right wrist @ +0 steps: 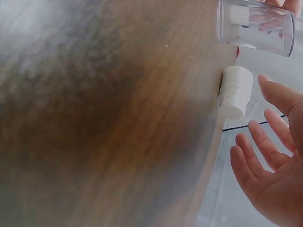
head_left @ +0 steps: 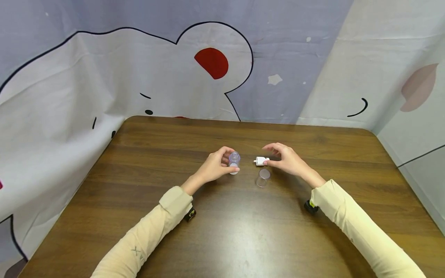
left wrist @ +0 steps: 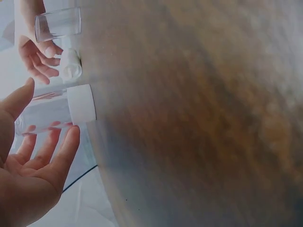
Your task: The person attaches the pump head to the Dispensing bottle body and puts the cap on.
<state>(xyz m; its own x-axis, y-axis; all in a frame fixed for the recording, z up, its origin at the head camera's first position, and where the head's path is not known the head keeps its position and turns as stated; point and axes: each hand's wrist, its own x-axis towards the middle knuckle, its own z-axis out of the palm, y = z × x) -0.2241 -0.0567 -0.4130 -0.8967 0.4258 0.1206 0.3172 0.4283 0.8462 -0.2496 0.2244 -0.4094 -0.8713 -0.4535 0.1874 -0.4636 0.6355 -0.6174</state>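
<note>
A clear bottle (head_left: 234, 157) with a white bottom part stands upright on the table. My left hand (head_left: 219, 164) is around it, thumb across the front and fingers behind; in the left wrist view the thumb looks apart from the bottle (left wrist: 45, 111), and a fingertip is at its white part. On its side lies a white pump head (head_left: 261, 161), nozzle pointing left. My right hand (head_left: 286, 159) hovers beside it, fingers spread; in the right wrist view a gap shows between thumb and pump head (right wrist: 235, 92). A clear cap (head_left: 263, 177) stands just in front of the pump head.
The brown wooden table (head_left: 226, 239) extends on all sides of these things. Behind it hangs a printed cloth (head_left: 156, 69), which also runs along the left and right sides. Each wrist wears a small black device, partly under the sleeve.
</note>
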